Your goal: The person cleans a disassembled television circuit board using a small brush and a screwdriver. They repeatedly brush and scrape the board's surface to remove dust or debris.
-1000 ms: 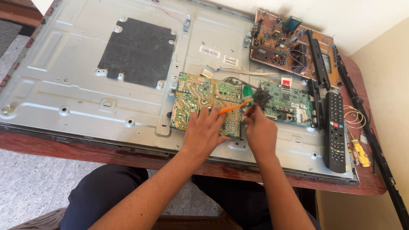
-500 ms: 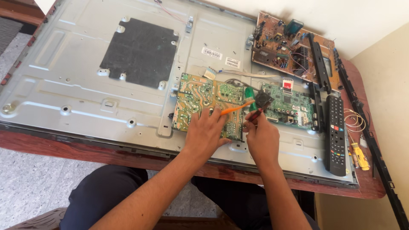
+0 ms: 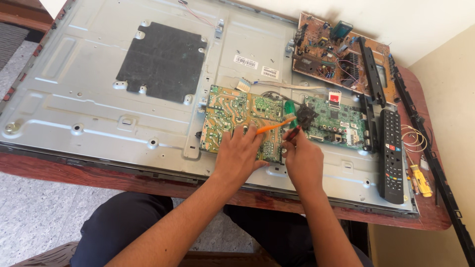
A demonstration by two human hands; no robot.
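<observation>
A remote [image 3: 392, 154] and a brown board [image 3: 336, 57] lie at right of frame. At centre, the left hand [image 3: 240, 155] grasps an orange tool [image 3: 275, 125] over the yellow circuit board [image 3: 237, 116]; the right hand [image 3: 303, 159] pinches a red-tipped tool [image 3: 293, 132] beside it.

remote [image 3: 393, 154] right of boards [image 3: 242, 121], seemingly touching none

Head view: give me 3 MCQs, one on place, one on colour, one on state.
1. Where does the black remote lie?
A. right of the green board
B. on the dark pad
C. on the floor

2. What colour is the thin tool at the left hand?
A. blue
B. orange
C. white

3. How does the brown board sit?
A. screwed onto the panel's middle
B. held in the right hand
C. loose at the table's far right corner

Key: 1 A, it lies beside that board's right edge; 2 B, clearly orange; 3 C, no hand touches it.
</observation>
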